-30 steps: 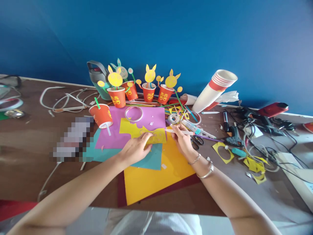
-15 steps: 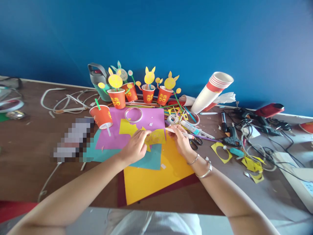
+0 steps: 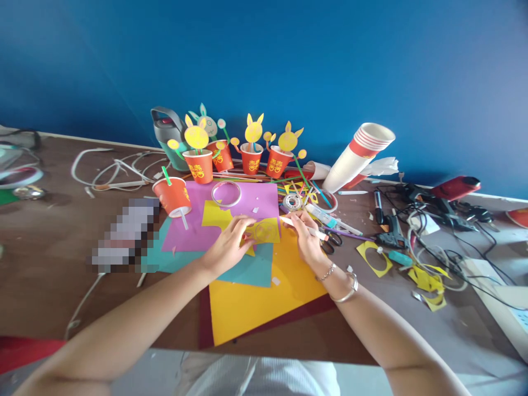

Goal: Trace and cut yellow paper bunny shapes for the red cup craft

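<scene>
My left hand [image 3: 228, 247] pinches the edge of a small yellow paper piece [image 3: 266, 230] with pencilled outlines, lifting it a little off the purple sheet [image 3: 202, 231]. My right hand [image 3: 307, 236] is closed round a white pen [image 3: 303, 226], its tip pointing left toward the yellow piece. Under both hands lie a teal sheet [image 3: 258, 269] and a large yellow sheet [image 3: 256, 302]. A tape ring [image 3: 225, 193] rests on the purple sheet just beyond my hands.
Red paper cups with yellow rabbit heads [image 3: 251, 148] stand in a row at the back, one more red cup [image 3: 172, 195] to the left. A stack of cups [image 3: 358, 154], scissors [image 3: 333, 239], a glue gun [image 3: 391, 231], cables and yellow scraps [image 3: 429, 280] crowd the right.
My left hand shifted from pressing flat on the yellow piece to pinching its edge and raising it. My right hand with the pen barely moved.
</scene>
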Motion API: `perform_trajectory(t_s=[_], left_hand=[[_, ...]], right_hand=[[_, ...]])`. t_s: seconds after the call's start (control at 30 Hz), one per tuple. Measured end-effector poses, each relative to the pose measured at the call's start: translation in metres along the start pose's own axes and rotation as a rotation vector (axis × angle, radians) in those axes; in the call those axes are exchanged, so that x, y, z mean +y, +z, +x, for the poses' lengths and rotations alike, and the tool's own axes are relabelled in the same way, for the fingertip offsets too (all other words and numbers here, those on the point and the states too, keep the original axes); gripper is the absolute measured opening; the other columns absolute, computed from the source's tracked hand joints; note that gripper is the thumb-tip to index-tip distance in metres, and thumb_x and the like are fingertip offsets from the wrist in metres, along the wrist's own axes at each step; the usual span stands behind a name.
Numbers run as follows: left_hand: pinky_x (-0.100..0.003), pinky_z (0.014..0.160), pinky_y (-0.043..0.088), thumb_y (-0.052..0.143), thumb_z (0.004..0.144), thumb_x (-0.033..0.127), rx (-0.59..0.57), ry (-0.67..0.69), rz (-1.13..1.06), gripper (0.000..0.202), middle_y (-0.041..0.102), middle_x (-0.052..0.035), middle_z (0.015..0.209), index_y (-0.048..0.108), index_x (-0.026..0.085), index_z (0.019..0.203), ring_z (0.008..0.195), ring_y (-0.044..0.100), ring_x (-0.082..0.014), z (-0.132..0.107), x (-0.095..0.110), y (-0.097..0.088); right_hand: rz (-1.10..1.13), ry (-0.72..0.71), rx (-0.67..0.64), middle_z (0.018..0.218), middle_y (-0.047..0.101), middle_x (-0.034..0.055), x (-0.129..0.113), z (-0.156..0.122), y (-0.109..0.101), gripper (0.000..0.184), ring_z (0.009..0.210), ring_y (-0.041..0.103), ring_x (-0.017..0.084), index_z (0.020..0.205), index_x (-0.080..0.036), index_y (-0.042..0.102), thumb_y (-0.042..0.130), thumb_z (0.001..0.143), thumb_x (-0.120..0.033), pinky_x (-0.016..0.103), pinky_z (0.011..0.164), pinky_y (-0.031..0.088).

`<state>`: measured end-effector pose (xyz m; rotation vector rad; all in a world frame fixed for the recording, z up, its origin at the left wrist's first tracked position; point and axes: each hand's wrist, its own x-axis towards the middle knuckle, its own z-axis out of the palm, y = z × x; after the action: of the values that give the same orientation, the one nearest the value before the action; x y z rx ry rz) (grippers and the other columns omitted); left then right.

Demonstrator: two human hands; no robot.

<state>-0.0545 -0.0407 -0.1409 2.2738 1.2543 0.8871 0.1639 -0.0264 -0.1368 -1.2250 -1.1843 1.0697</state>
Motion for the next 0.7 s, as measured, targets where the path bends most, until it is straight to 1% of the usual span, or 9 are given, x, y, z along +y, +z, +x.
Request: perform_trajectory(t_s=[0.13, 0.2, 0.27, 0.33, 0.37, 0.43, 0.57, 0.63, 0.7], left_hand=[[-0.033, 0.081, 0.061, 0.058, 0.086, 0.013, -0.092, -0.094, -0.088, 0.033, 0.054, -0.0065, 0.119, 0.046, 0.024, 0.115, 0.1, 0.066, -0.0182, 0.0, -0.001, 0.002], [-0.034, 0.081, 0.062, 0.059, 0.085, 0.016, -0.127, -0.088, -0.078, 0.038, 0.053, -0.0075, 0.122, 0.045, 0.025, 0.119, 0.107, 0.064, -0.0209, 0.0, 0.001, 0.0], [-0.041, 0.09, 0.058, 0.058, 0.083, 0.017, -0.151, -0.026, 0.013, 0.044, 0.054, -0.0094, 0.124, 0.043, 0.024, 0.124, 0.119, 0.056, -0.0253, 0.001, 0.005, -0.005], [-0.05, 0.1, 0.049, 0.057, 0.079, 0.013, -0.174, 0.031, 0.144, 0.049, 0.056, -0.0113, 0.123, 0.044, 0.021, 0.126, 0.122, 0.052, -0.0291, 0.002, 0.009, -0.01], [-0.053, 0.102, 0.046, 0.056, 0.076, 0.011, -0.19, 0.04, 0.206, 0.05, 0.057, -0.0121, 0.121, 0.046, 0.019, 0.125, 0.121, 0.052, -0.0307, 0.003, 0.011, -0.014], [-0.056, 0.101, 0.043, 0.056, 0.072, 0.01, -0.239, 0.026, 0.298, 0.05, 0.059, -0.0135, 0.118, 0.05, 0.018, 0.121, 0.118, 0.053, -0.033, 0.004, 0.013, -0.02], [-0.05, 0.096, 0.045, 0.058, 0.075, 0.015, -0.327, -0.036, 0.355, 0.034, 0.062, -0.0145, 0.114, 0.056, 0.017, 0.109, 0.11, 0.058, -0.0319, 0.007, 0.01, -0.03], [-0.045, 0.091, 0.048, 0.058, 0.08, 0.018, -0.343, -0.067, 0.341, 0.023, 0.065, -0.0132, 0.108, 0.059, 0.018, 0.103, 0.103, 0.062, -0.0299, 0.01, 0.005, -0.034], [-0.039, 0.082, 0.051, 0.056, 0.084, 0.022, -0.399, -0.093, 0.304, 0.011, 0.068, -0.01, 0.099, 0.062, 0.019, 0.094, 0.093, 0.066, -0.0271, 0.013, 0.001, -0.037]], right_hand=[[-0.066, 0.042, 0.003, 0.075, 0.065, 0.0032, -0.005, 0.0, 0.001, 0.028, 0.072, 0.06, 0.02, 0.074, -0.023, 0.059, 0.056, 0.083, -0.049, 0.032, 0.067, 0.051], [-0.073, 0.049, 0.003, 0.069, 0.063, 0.002, -0.008, 0.0, 0.001, 0.029, 0.065, 0.058, 0.018, 0.074, -0.022, 0.059, 0.056, 0.083, -0.049, 0.03, 0.061, 0.049], [-0.069, 0.039, 0.003, 0.066, 0.06, 0.0007, -0.009, 0.0, 0.002, 0.029, 0.06, 0.055, 0.016, 0.072, -0.022, 0.059, 0.055, 0.082, -0.049, 0.029, 0.057, 0.046], [-0.066, 0.028, 0.008, 0.065, 0.059, 0.0001, -0.008, 0.0, 0.002, 0.029, 0.057, 0.053, 0.015, 0.071, -0.022, 0.058, 0.055, 0.082, -0.048, 0.029, 0.055, 0.044], [-0.07, 0.026, 0.009, 0.066, 0.06, 0.0001, -0.007, 0.0, 0.001, 0.028, 0.057, 0.052, 0.015, 0.071, -0.022, 0.058, 0.055, 0.082, -0.048, 0.029, 0.054, 0.043], [-0.074, 0.021, 0.011, 0.066, 0.06, 0.0003, -0.005, 0.0, 0.001, 0.028, 0.057, 0.051, 0.015, 0.072, -0.022, 0.058, 0.055, 0.082, -0.047, 0.029, 0.054, 0.042], [-0.074, 0.007, 0.005, 0.065, 0.059, 0.0002, -0.002, 0.001, 0.001, 0.027, 0.055, 0.047, 0.014, 0.072, -0.022, 0.056, 0.054, 0.084, -0.046, 0.029, 0.053, 0.039], [-0.084, 0.011, -0.006, 0.065, 0.059, -0.0001, -0.002, 0.001, 0.001, 0.027, 0.055, 0.047, 0.015, 0.072, -0.022, 0.056, 0.054, 0.084, -0.047, 0.029, 0.053, 0.039], [-0.085, 0.007, -0.017, 0.064, 0.058, -0.0005, -0.001, 0.002, 0.002, 0.027, 0.055, 0.047, 0.015, 0.072, -0.022, 0.057, 0.054, 0.083, -0.047, 0.029, 0.053, 0.039]])
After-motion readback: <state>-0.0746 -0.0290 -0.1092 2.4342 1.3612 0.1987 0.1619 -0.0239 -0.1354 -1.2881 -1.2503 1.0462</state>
